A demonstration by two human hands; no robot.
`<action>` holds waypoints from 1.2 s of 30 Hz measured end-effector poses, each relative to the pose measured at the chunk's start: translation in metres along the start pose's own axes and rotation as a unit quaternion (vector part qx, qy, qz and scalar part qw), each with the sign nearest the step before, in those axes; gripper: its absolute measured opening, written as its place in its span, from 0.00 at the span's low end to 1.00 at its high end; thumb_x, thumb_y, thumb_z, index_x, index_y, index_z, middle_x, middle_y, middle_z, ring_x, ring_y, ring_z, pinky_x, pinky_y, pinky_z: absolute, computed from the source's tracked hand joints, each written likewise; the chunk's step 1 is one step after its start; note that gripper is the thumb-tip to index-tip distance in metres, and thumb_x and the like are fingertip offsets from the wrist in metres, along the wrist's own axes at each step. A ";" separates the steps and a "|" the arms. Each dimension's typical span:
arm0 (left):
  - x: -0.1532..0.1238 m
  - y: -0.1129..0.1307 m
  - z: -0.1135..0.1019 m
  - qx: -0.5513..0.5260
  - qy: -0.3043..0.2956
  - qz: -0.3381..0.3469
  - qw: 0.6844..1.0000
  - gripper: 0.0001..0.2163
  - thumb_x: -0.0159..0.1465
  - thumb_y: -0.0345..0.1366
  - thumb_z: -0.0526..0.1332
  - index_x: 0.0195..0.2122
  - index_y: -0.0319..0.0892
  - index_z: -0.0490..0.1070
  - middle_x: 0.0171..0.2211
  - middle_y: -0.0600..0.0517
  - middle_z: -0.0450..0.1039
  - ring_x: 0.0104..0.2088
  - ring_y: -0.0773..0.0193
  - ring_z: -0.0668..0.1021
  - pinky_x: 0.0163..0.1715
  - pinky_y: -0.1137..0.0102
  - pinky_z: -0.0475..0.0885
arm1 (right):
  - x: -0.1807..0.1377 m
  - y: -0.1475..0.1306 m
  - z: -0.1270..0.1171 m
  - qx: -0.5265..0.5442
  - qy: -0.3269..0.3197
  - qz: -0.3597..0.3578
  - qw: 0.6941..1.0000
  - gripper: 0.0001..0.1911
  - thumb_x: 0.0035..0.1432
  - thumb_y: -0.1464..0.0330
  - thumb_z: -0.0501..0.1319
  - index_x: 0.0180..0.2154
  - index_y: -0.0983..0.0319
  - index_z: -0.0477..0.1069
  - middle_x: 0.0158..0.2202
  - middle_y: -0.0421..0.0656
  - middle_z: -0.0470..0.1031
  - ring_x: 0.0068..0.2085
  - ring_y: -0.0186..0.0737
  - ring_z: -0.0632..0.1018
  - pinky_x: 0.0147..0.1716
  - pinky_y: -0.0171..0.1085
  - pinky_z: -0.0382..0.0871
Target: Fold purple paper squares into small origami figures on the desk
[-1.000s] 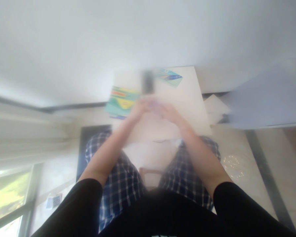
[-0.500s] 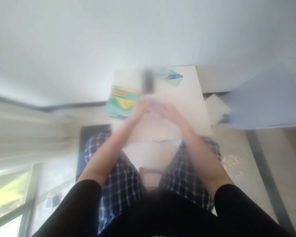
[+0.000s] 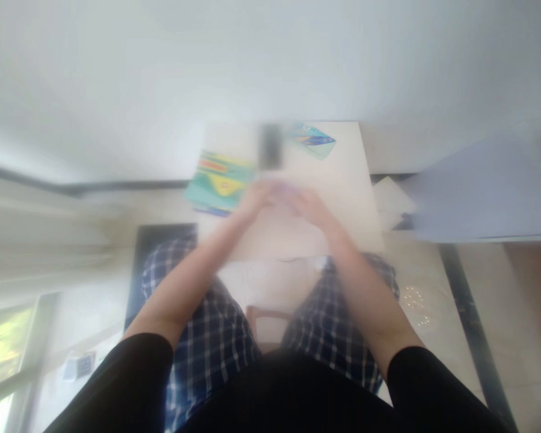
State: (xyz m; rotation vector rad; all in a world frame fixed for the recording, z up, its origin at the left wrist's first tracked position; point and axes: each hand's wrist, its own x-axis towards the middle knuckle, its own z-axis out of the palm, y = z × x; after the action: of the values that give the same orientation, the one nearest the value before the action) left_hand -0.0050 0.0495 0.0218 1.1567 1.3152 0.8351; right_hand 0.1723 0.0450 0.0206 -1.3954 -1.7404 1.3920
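My left hand (image 3: 258, 197) and my right hand (image 3: 307, 203) meet over the middle of a white table (image 3: 342, 180). Between them is a pale purple item (image 3: 283, 191), thin and perhaps paper; blur hides its exact kind. Fingers of both hands are closed on its two sides. Left of my left hand lies a green and yellow printed booklet or packet (image 3: 220, 183), with a blue edge beneath it. Beyond my hands is a blurred dark rectangular object (image 3: 271, 147).
A blue and teal printed sheet or packet (image 3: 314, 139) lies at the table's far right. A white wall (image 3: 270, 60) stands behind the table. To the right is a large greyish-lilac panel (image 3: 482, 192). My knees in checked trousers (image 3: 216, 325) flank the table's near edge.
Both hands stay on the pale purple item in nearly the same place. The whole view has shifted slightly, with the side surroundings moving left in the picture.
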 end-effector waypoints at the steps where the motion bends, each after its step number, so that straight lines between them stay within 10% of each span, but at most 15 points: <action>1: 0.000 -0.001 -0.001 -0.002 0.003 -0.002 1.000 0.23 0.59 0.55 0.62 0.42 0.40 0.78 0.43 0.43 0.81 0.46 0.52 0.82 0.42 0.63 0.79 | 0.000 0.000 0.000 0.001 -0.002 -0.002 1.000 0.34 0.59 0.41 0.55 0.46 0.63 0.77 0.29 0.43 0.80 0.30 0.37 0.79 0.31 0.33 0.72; 18: 0.008 -0.014 -0.002 -0.044 0.055 0.006 0.998 0.21 0.55 0.54 0.68 0.37 0.41 0.79 0.39 0.46 0.82 0.44 0.53 0.83 0.43 0.63 0.79 | 0.004 -0.002 -0.010 0.057 -0.045 0.004 0.997 0.28 0.51 0.47 0.67 0.43 0.62 0.80 0.36 0.46 0.83 0.35 0.43 0.83 0.37 0.41 0.80; 26: -0.001 0.006 -0.002 0.019 -0.017 0.101 0.995 0.13 0.56 0.42 0.69 0.37 0.38 0.79 0.39 0.46 0.82 0.45 0.54 0.82 0.47 0.66 0.77 | 0.006 0.005 -0.008 0.056 -0.017 -0.021 0.998 0.22 0.52 0.52 0.69 0.37 0.64 0.79 0.28 0.45 0.82 0.32 0.44 0.83 0.39 0.42 0.80; 36: 0.016 -0.017 -0.002 0.011 0.046 0.086 0.995 0.19 0.53 0.39 0.70 0.45 0.43 0.73 0.42 0.48 0.81 0.43 0.59 0.82 0.44 0.66 0.78 | 0.009 0.010 -0.007 0.102 -0.012 -0.016 0.995 0.32 0.52 0.40 0.61 0.39 0.61 0.80 0.35 0.45 0.83 0.36 0.44 0.84 0.41 0.42 0.81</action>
State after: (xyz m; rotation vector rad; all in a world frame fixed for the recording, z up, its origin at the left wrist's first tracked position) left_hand -0.0077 0.0604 0.0017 1.2756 1.3154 1.0127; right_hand 0.1789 0.0552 0.0119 -1.2398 -1.5777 1.5266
